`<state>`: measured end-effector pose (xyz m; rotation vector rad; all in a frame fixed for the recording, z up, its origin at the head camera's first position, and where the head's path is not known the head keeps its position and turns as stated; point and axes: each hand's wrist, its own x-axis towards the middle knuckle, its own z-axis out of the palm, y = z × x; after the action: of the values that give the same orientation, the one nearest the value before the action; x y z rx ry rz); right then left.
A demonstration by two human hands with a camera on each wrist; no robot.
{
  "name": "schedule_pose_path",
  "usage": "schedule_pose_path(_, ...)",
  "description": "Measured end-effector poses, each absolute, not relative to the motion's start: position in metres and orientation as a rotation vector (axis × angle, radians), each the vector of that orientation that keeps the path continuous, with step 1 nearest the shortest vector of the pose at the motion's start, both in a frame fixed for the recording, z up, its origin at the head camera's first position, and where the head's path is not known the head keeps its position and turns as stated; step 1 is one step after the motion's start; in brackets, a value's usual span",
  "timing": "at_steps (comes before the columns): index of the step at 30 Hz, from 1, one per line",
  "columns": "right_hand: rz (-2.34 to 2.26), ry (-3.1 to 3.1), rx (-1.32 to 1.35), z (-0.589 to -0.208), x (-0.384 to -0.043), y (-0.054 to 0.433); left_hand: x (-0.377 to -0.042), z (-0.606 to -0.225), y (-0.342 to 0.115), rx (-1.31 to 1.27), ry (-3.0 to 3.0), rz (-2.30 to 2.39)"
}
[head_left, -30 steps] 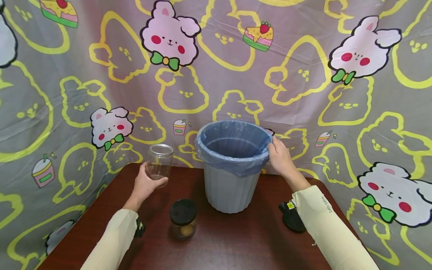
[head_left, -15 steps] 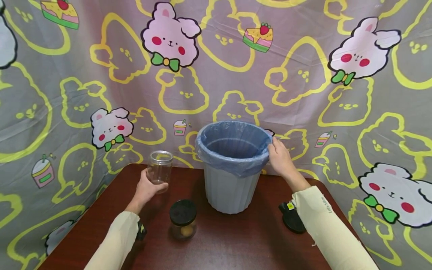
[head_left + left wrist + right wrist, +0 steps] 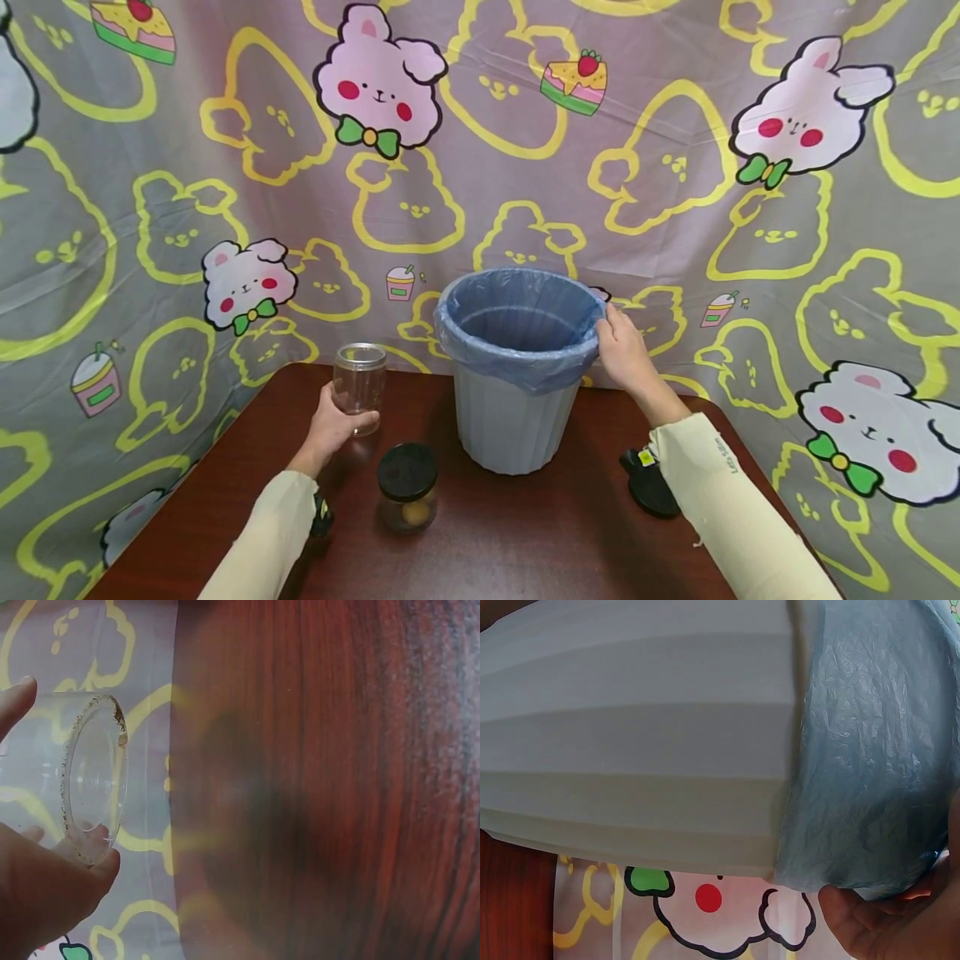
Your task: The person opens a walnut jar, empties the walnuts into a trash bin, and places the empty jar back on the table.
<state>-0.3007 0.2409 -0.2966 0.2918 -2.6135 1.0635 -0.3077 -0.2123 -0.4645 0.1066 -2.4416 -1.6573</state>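
Observation:
My left hand [image 3: 335, 425] holds a clear jar [image 3: 363, 385] around its lower part, upright above the table. In the left wrist view the jar's round base [image 3: 94, 780] shows brownish specks along its edge, with bare table beneath it. My right hand [image 3: 624, 350] grips the right rim of a grey trash bin [image 3: 513, 421]. A blue plastic liner [image 3: 517, 367] is folded over that rim. In the right wrist view the fingers [image 3: 840, 911] hold the liner's lower edge at the rim. Inside the bin I see only the liner; its bottom is hidden.
A second jar [image 3: 405, 510] with a black lid [image 3: 407, 472] and something brownish inside stands at the front, between my left forearm and the bin. A black round object [image 3: 651, 487] lies by my right sleeve. Patterned cloth [image 3: 480, 125] hangs behind the dark red table [image 3: 525, 542].
My left hand has lowered the clear jar toward the table and brought it slightly to the right. The right hand and the bin have stayed in place.

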Motion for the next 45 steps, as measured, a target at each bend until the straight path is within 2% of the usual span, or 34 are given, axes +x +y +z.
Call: schedule_pose_path(45,1.073,-2.633,0.262,-0.294,-0.298,0.238,-0.314,-0.497,-0.215,0.179,-2.468,-1.702)
